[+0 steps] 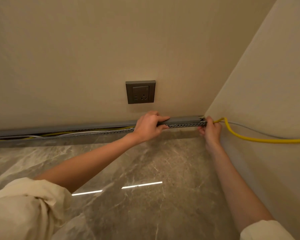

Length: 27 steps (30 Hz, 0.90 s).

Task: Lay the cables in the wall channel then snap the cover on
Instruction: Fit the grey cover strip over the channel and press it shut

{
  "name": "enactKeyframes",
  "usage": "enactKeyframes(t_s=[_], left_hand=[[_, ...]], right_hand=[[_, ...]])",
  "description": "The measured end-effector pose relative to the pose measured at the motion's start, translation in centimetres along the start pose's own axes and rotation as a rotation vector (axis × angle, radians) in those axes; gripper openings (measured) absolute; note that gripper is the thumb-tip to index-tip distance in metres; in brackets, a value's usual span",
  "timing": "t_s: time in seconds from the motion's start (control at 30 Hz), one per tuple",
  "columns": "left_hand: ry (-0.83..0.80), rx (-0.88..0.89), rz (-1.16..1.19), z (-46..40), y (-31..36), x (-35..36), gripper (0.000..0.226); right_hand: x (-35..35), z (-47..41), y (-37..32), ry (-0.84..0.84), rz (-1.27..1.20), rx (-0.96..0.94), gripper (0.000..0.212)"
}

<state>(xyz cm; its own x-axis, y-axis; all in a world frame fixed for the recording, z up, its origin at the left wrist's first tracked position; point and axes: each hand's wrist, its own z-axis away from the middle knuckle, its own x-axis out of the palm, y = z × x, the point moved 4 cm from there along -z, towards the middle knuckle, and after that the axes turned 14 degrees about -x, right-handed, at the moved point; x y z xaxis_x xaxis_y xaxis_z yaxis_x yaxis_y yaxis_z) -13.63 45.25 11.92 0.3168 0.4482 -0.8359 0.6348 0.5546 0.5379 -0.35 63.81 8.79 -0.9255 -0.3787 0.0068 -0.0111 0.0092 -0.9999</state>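
Observation:
A grey slotted wall channel (100, 132) runs along the foot of the back wall to the corner. Yellow and white cables (62, 133) lie inside its uncovered left stretch. A grey cover (184, 120) sits over the channel's right end near the corner. My left hand (148, 127) grips the cover's left part, thumb stretched along its top. My right hand (210, 130) holds the channel's corner end, fingers curled at the spot where the yellow cable (260, 139) comes out. A thin grey cable (253, 130) also leaves the corner along the right wall.
A grey wall socket (140, 91) is set in the back wall just above my left hand. The polished marble floor (145, 170) spreads below. The right wall (267, 84) meets the back wall at the corner. Cream sleeves are rolled up on both arms.

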Motion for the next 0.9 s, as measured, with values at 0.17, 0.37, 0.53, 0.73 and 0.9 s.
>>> enactKeyframes(t_s=[0.17, 0.37, 0.53, 0.73, 0.9], left_hand=[[0.043, 0.027, 0.027, 0.1, 1.4, -1.9, 0.035], [0.012, 0.048, -0.004, 0.1, 3.3, -2.5, 0.033], [0.012, 0.041, 0.008, -0.2, 4.7, -3.9, 0.030], [-0.037, 0.024, 0.039, -0.3, 6.2, -3.9, 0.026], [-0.040, -0.004, 0.064, -0.3, 6.3, -3.9, 0.027]], right_hand=[[1.0, 0.6, -1.5, 0.124, -0.162, 0.023, 0.026], [2.2, 1.3, -2.6, 0.290, -0.267, 0.110, 0.018], [2.6, 1.3, -4.0, 0.334, -0.377, 0.122, 0.016], [3.6, 1.9, -4.9, 0.335, -0.700, 0.113, 0.036], [4.3, 2.1, -5.1, 0.283, -0.920, 0.178, 0.040]])
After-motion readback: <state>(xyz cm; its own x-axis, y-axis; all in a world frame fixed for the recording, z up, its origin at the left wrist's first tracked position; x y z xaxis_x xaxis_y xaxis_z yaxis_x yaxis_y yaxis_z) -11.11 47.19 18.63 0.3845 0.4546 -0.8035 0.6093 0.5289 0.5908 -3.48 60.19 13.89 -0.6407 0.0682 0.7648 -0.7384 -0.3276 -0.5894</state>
